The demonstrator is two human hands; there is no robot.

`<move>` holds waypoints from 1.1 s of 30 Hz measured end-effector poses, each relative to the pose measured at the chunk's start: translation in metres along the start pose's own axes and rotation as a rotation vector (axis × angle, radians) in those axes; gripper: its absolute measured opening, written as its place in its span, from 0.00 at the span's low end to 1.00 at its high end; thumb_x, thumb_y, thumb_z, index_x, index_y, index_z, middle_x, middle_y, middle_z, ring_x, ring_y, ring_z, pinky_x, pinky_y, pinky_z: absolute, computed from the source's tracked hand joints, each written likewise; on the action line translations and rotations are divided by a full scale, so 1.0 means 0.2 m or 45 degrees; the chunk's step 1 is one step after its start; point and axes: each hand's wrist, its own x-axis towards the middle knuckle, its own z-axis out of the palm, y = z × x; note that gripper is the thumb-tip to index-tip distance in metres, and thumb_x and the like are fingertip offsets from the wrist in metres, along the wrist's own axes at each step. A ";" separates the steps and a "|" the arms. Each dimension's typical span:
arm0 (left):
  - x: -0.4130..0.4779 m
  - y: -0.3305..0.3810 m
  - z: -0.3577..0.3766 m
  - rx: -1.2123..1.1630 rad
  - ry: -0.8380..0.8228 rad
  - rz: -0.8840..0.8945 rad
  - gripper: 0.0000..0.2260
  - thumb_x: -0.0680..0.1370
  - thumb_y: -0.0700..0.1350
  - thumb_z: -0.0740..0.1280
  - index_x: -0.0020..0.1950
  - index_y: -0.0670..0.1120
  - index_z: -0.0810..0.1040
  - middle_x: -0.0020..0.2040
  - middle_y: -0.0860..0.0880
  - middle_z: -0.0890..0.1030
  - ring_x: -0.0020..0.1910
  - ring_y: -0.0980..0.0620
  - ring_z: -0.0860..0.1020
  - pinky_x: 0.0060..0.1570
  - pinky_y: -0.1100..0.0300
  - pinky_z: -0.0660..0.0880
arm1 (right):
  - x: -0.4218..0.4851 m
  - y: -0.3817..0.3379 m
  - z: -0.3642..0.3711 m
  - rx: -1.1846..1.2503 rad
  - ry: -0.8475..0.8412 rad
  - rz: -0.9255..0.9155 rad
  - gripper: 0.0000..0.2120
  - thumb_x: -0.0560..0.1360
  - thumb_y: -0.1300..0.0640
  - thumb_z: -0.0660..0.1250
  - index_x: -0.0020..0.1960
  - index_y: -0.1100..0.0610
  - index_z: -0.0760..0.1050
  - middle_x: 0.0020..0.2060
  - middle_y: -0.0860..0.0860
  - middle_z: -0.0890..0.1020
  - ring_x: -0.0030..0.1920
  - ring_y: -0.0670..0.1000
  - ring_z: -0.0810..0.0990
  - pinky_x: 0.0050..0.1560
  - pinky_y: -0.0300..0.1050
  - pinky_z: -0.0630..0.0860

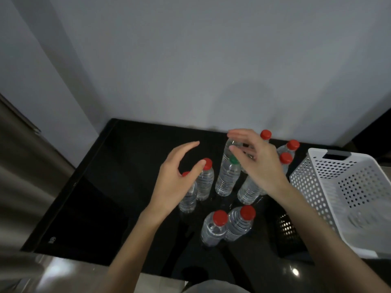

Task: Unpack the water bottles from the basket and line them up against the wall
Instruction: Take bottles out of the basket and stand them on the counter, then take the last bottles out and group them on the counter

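Bottles [227, 178] stand clustered in the middle of the counter [105, 208], three near its far right edge by the wall [211, 70]. The basket [317, 178] sits at the right edge, possibly with one blurred bottle inside. Your left hand [175, 180] and right hand [258, 163] hover spread, gripping nothing. Risk: your wrists toppling the close-packed bottles.

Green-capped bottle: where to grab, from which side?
Probably round the neck just under the cap of the green-capped bottle, coming down from above. It stands upright with other bottles close on both sides, so the top is the most open way in.
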 end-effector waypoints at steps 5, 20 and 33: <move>0.01 0.24 0.15 0.029 -0.070 0.159 0.18 0.76 0.47 0.69 0.66 0.54 0.75 0.60 0.63 0.77 0.62 0.67 0.73 0.59 0.72 0.69 | -0.11 -0.01 -0.21 0.086 0.194 -0.015 0.13 0.77 0.60 0.67 0.60 0.52 0.75 0.54 0.41 0.81 0.58 0.40 0.79 0.61 0.44 0.76; -0.13 0.62 1.27 0.036 -0.389 0.212 0.19 0.77 0.51 0.67 0.68 0.54 0.72 0.63 0.59 0.76 0.59 0.63 0.75 0.57 0.71 0.70 | -0.78 0.49 -1.08 -0.059 0.392 0.273 0.13 0.77 0.57 0.67 0.61 0.48 0.74 0.54 0.38 0.79 0.57 0.38 0.77 0.57 0.35 0.75; -0.14 0.63 2.06 0.100 -0.719 0.007 0.23 0.78 0.52 0.66 0.72 0.51 0.68 0.69 0.51 0.72 0.63 0.53 0.73 0.62 0.54 0.74 | -1.20 0.95 -1.52 -0.073 0.343 0.606 0.16 0.75 0.55 0.69 0.62 0.51 0.73 0.59 0.45 0.79 0.59 0.47 0.78 0.59 0.46 0.77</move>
